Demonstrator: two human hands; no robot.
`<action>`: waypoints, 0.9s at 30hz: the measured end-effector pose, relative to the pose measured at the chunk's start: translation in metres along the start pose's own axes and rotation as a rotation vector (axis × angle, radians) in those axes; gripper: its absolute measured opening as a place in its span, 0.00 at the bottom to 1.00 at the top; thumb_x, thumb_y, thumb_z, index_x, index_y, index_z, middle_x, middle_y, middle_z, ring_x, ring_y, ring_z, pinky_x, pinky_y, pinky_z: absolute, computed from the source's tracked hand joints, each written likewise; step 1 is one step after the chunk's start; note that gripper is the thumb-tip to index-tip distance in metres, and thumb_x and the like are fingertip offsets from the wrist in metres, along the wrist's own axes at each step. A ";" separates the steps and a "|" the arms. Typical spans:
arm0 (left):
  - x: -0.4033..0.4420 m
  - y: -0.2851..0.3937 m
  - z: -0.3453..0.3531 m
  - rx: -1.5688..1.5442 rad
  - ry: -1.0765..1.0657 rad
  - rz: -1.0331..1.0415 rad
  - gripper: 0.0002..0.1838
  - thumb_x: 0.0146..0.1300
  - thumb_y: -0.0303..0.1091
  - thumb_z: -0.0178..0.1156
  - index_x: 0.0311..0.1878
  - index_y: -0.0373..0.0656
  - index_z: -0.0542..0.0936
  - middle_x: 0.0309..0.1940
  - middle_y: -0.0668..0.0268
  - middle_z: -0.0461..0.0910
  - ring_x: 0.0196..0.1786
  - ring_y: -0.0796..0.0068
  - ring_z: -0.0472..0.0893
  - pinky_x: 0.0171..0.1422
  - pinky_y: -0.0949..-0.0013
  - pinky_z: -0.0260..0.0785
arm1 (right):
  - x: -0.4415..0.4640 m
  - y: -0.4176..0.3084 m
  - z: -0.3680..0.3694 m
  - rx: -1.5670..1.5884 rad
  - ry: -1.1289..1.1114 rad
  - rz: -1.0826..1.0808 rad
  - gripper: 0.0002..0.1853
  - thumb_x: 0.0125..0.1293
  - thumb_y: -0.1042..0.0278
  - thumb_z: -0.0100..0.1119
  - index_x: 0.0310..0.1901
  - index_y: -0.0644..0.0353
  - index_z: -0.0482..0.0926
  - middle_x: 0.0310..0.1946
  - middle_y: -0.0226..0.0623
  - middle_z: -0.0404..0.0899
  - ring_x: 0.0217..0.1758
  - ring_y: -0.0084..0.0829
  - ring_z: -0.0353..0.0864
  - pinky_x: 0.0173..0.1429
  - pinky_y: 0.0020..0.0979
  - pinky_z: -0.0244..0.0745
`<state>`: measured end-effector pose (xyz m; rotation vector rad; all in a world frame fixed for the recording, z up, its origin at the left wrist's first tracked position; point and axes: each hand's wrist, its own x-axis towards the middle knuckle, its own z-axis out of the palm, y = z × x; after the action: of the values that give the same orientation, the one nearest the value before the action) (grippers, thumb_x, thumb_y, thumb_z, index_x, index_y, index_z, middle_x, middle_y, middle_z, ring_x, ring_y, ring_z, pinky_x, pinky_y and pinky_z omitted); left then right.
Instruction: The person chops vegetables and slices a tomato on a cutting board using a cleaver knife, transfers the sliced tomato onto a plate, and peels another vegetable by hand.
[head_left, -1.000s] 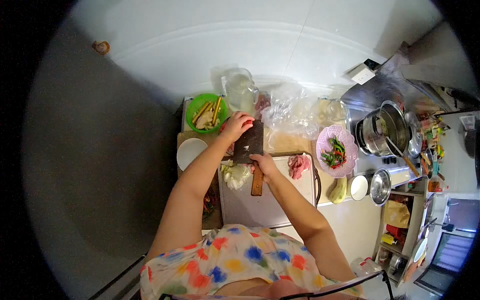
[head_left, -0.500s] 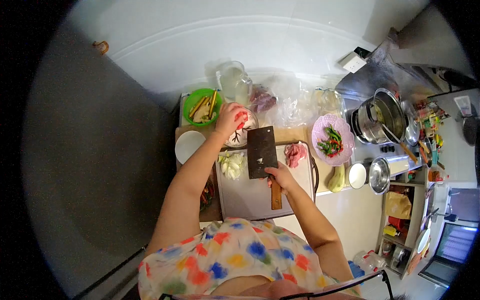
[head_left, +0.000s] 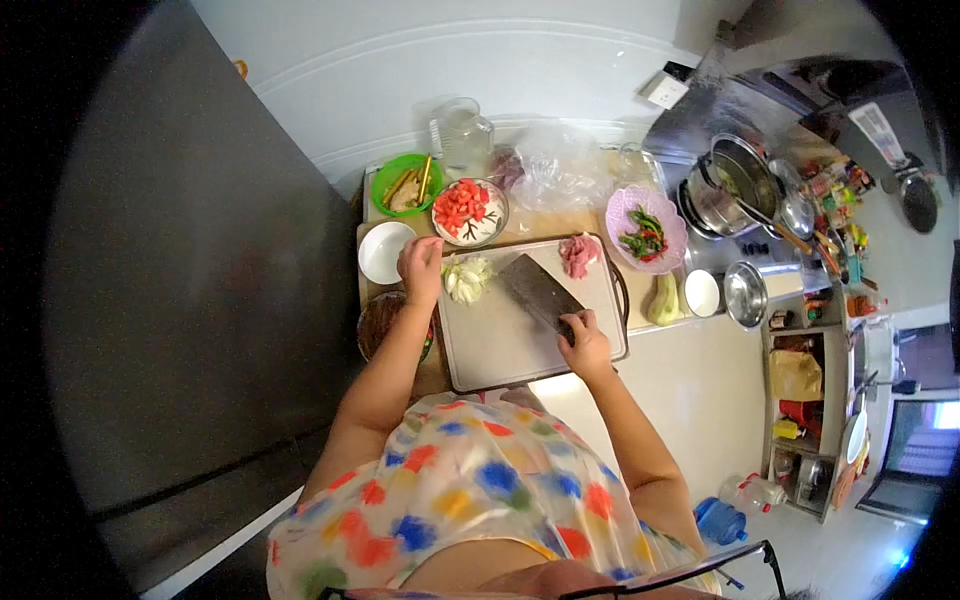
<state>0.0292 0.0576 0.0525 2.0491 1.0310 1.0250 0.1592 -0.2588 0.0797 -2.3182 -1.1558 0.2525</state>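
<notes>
My right hand (head_left: pixel 586 345) grips a cleaver (head_left: pixel 538 290) at its handle end; the hand hides the handle. Its dark blade lies slanted over the white cutting board (head_left: pixel 500 350). My left hand (head_left: pixel 420 265) hovers by the board's left edge, fingers loosely bent, with nothing visible in it. Beside it, white sliced vegetable pieces (head_left: pixel 466 280) sit in a pile on the board. Pink raw meat (head_left: pixel 578 256) lies at the board's far right corner. Just beyond the board, a patterned plate (head_left: pixel 485 228) carries chopped red pieces (head_left: pixel 460 205) that look like tomato.
A white bowl (head_left: pixel 384 252) and a green basin (head_left: pixel 402 170) stand at left, a glass pitcher (head_left: pixel 462 138) behind. To the right are a pink plate (head_left: pixel 665 250) of chopped peppers, a pale green vegetable (head_left: pixel 663 300), a small white bowl (head_left: pixel 702 293), a steel bowl (head_left: pixel 746 295) and a pot (head_left: pixel 722 200).
My left hand has let go of the red pieces over the patterned plate and drawn back toward me. The cleaver has tilted and come down onto the board.
</notes>
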 end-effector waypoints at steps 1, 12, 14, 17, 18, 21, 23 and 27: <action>-0.003 0.006 -0.001 -0.008 0.001 -0.012 0.08 0.60 0.38 0.62 0.37 0.46 0.82 0.40 0.65 0.78 0.47 0.60 0.75 0.53 0.59 0.64 | -0.006 0.004 0.004 -0.028 0.005 -0.027 0.20 0.53 0.65 0.65 0.49 0.53 0.73 0.45 0.41 0.72 0.39 0.46 0.80 0.39 0.43 0.78; -0.024 0.034 -0.006 -0.029 -0.038 0.135 0.06 0.57 0.38 0.64 0.35 0.48 0.82 0.39 0.68 0.79 0.46 0.63 0.75 0.54 0.61 0.62 | -0.010 0.042 0.041 -0.192 -0.011 -0.139 0.17 0.54 0.63 0.63 0.47 0.53 0.74 0.45 0.40 0.71 0.44 0.44 0.77 0.45 0.41 0.77; -0.026 0.030 -0.006 -0.042 -0.043 0.136 0.06 0.57 0.38 0.64 0.35 0.49 0.82 0.39 0.68 0.79 0.46 0.63 0.75 0.54 0.61 0.63 | -0.008 0.052 0.046 -0.234 0.009 -0.189 0.15 0.55 0.65 0.62 0.46 0.53 0.76 0.45 0.39 0.72 0.47 0.43 0.76 0.47 0.40 0.76; -0.029 0.030 -0.014 -0.022 -0.039 0.114 0.06 0.57 0.39 0.64 0.34 0.49 0.82 0.40 0.68 0.78 0.47 0.62 0.75 0.54 0.60 0.62 | 0.001 0.057 0.044 -0.293 0.018 -0.286 0.12 0.56 0.67 0.61 0.44 0.53 0.78 0.44 0.37 0.73 0.48 0.42 0.74 0.50 0.39 0.74; -0.031 0.032 -0.017 -0.008 -0.037 0.095 0.06 0.57 0.39 0.64 0.34 0.49 0.82 0.40 0.67 0.78 0.47 0.62 0.75 0.55 0.60 0.62 | 0.004 0.056 0.042 -0.300 0.007 -0.312 0.11 0.56 0.67 0.59 0.43 0.52 0.78 0.43 0.37 0.73 0.48 0.42 0.74 0.49 0.39 0.74; -0.032 0.025 -0.025 0.019 -0.027 0.038 0.06 0.57 0.39 0.64 0.35 0.50 0.82 0.42 0.67 0.77 0.49 0.61 0.73 0.56 0.58 0.61 | 0.024 0.028 0.028 -0.238 0.005 -0.375 0.09 0.56 0.69 0.57 0.41 0.54 0.78 0.41 0.39 0.74 0.47 0.43 0.74 0.50 0.39 0.72; -0.032 0.013 -0.023 -0.024 -0.008 0.023 0.06 0.56 0.38 0.64 0.35 0.51 0.82 0.42 0.67 0.76 0.50 0.62 0.73 0.57 0.58 0.60 | 0.050 0.017 0.030 -0.140 0.019 -0.429 0.10 0.57 0.70 0.57 0.41 0.54 0.77 0.42 0.40 0.75 0.47 0.44 0.74 0.50 0.40 0.72; -0.030 -0.013 -0.014 -0.030 0.034 -0.050 0.05 0.55 0.37 0.65 0.35 0.51 0.82 0.43 0.67 0.76 0.51 0.61 0.73 0.58 0.57 0.61 | 0.122 -0.030 0.035 -0.048 -0.031 -0.603 0.12 0.56 0.72 0.54 0.44 0.58 0.74 0.41 0.44 0.76 0.48 0.47 0.75 0.50 0.42 0.72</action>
<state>0.0009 0.0413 0.0385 1.9780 1.0725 1.0471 0.2005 -0.1349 0.0741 -1.8938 -1.8188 0.0365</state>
